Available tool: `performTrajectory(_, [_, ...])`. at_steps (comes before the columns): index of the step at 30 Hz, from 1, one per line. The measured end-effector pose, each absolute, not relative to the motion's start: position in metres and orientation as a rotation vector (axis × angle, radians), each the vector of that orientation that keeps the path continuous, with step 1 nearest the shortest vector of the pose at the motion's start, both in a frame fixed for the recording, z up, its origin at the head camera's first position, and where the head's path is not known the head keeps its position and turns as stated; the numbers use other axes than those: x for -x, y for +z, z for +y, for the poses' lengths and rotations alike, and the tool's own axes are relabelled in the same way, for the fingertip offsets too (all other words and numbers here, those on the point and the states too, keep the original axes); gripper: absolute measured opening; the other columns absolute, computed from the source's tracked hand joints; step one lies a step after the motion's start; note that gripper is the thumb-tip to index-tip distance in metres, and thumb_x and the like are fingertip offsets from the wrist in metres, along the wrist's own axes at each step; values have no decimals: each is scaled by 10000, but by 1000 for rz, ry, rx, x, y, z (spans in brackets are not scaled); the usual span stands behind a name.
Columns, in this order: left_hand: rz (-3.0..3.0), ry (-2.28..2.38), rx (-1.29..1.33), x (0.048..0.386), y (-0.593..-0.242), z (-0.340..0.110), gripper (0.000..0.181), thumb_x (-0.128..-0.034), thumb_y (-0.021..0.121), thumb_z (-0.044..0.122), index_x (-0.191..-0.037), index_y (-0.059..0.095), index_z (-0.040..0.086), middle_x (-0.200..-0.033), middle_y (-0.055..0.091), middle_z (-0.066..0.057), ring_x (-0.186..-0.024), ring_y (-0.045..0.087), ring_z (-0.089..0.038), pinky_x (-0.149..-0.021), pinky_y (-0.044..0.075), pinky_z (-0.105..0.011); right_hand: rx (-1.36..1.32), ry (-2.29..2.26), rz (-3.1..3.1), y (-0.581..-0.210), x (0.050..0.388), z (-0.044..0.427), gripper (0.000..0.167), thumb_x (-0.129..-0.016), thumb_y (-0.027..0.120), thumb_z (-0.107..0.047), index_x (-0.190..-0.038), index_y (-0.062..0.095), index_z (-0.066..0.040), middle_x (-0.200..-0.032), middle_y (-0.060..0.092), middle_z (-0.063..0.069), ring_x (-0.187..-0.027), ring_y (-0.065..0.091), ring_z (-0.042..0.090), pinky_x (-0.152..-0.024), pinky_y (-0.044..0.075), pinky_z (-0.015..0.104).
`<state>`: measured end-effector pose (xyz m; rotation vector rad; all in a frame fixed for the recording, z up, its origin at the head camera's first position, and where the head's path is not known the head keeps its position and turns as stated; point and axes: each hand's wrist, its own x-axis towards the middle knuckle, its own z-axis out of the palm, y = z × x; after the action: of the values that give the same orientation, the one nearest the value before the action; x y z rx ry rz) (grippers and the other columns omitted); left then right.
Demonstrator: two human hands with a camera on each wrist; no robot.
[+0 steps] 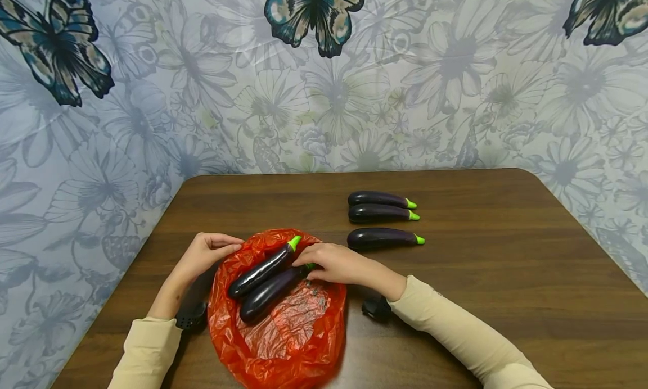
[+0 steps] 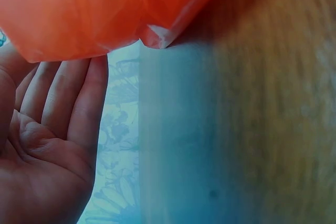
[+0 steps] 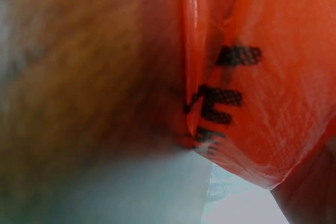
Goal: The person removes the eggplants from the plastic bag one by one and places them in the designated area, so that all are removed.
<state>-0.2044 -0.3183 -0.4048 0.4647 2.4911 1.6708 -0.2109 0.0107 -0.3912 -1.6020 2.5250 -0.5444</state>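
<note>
A red plastic bag (image 1: 324,333) stands on the table with its mouth open and its rim rolled outward. Two dark eggplants with green stems lie slanted in it: an upper eggplant (image 1: 260,274) and a lower eggplant (image 1: 270,294). My right hand (image 1: 334,263) reaches over the bag's right rim and grips the lower eggplant at its stem end. At the upper left rim, my left hand (image 1: 205,254) holds the bag's edge by the fingertips. In the left wrist view the red plastic (image 2: 79,14) hides those fingertips. The right wrist view shows mostly bag wall (image 3: 278,87) with black print.
Three more eggplants lie right of the bag, stems pointing right: a far eggplant (image 1: 377,198), a middle eggplant (image 1: 379,213) and a nearer eggplant (image 1: 382,238). The brown wooden table (image 1: 496,254) ends at a patterned wall (image 1: 430,96) with butterfly decorations.
</note>
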Motion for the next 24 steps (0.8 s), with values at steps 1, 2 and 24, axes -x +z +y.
performTrajectory(1, [2491, 1671, -464, 204, -405, -318, 255, -887, 658, 133, -1056, 685, -56, -934, 695, -123, -812, 667, -236, -676, 544, -349, 1601, -537, 2528, -392, 211, 11, 333, -880, 674, -166, -1210, 642, -136, -1183, 607, -6, -1149, 506, 147, -958, 390, 278])
performTrajectory(2, [2493, 1670, -464, 204, -405, -318, 255, -887, 659, 134, -1055, 686, -54, -934, 695, -122, -813, 667, -234, -677, 544, -348, 1602, -534, 2529, -393, 211, 11, 330, -878, 677, -174, -1206, 646, -145, -1175, 608, -9, -1139, 510, 142, -952, 394, 275])
performTrajectory(24, [2504, 1671, -469, 203, -406, -314, 253, -887, 658, 132, -1052, 686, -59, -931, 697, -111, -820, 667, -221, -677, 543, -337, 1571, -651, 2547, -399, 212, 10, 262, -844, 717, -166, -1098, 688, -111, -1073, 625, -3, -1001, 560, 91, -875, 433, 225])
